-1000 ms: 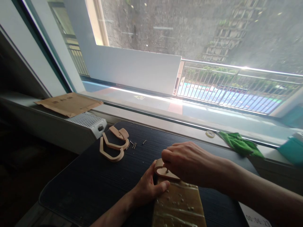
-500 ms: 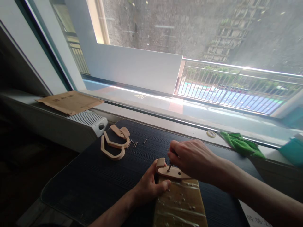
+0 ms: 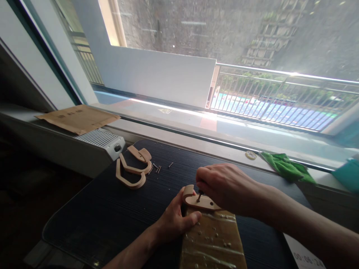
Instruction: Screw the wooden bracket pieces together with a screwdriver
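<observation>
A curved wooden piece (image 3: 203, 203) lies on top of a tape-wrapped brown block (image 3: 212, 239) on the dark table (image 3: 112, 216). My left hand (image 3: 175, 220) grips the near end of the wooden piece and the block's left edge. My right hand (image 3: 224, 185) pinches a small screw or nail (image 3: 198, 196) that stands tilted in the wooden piece. Several small dents or studs dot the block's top.
Further wooden curved pieces (image 3: 131, 172) and loose nails (image 3: 158, 169) lie at the table's far left. A white heater (image 3: 102, 140) with cardboard (image 3: 77, 117) on it stands left. A green cloth (image 3: 286, 168) and a tape roll (image 3: 250, 154) rest on the window sill.
My right hand drew back to the right and uncovered the wooden piece, then came back slightly to the left. It has held the nail in the piece throughout. The left hand has stayed put.
</observation>
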The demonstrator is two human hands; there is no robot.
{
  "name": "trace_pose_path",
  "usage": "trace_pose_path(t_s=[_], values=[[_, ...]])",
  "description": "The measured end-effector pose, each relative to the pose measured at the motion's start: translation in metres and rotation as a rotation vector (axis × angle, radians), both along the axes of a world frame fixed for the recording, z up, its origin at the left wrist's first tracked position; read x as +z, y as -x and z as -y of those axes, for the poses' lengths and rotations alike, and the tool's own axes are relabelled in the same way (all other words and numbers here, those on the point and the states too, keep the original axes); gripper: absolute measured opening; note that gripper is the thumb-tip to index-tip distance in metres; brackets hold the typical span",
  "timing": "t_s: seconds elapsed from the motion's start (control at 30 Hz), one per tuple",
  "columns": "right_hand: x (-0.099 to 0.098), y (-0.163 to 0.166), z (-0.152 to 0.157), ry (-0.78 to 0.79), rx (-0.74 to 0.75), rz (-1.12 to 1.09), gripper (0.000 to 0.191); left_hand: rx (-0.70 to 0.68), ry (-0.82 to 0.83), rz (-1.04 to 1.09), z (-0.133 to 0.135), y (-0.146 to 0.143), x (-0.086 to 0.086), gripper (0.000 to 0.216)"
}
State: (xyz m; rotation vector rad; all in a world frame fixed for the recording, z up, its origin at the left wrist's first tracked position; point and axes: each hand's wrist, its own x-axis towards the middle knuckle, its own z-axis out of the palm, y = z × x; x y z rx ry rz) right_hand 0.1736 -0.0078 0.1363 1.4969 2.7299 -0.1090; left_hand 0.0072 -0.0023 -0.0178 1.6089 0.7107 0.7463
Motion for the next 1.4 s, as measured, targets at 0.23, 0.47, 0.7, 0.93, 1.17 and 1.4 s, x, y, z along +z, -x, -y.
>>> trace_pose_path(t_s=[0.23, 0.47, 0.7, 0.93, 1.17, 1.4], values=[[-0.002, 0.005, 0.003, -0.048, -0.234, 0.077, 0.029, 0.01, 0.004, 0.005, 0.001, 0.0, 0.001, 0.039], [0.018, 0.007, 0.01, -0.029, 0.068, 0.051, 0.016, -0.026, -0.004, 0.017, 0.002, 0.0, 0.001, 0.037], [0.011, 0.006, -0.002, 0.012, 0.148, -0.018, 0.019, -0.02, 0.011, 0.023, 0.002, 0.0, 0.001, 0.04], [-0.005, 0.008, -0.006, -0.092, -0.23, 0.014, 0.028, 0.029, -0.018, -0.052, 0.002, 0.001, 0.001, 0.037], [0.013, 0.009, 0.0, -0.09, -0.079, 0.099, 0.025, 0.018, -0.012, -0.014, 0.003, 0.001, 0.0, 0.039], [0.027, 0.004, 0.003, 0.117, 0.109, -0.02, 0.011, 0.004, -0.006, -0.006, 0.002, 0.0, 0.001, 0.039]])
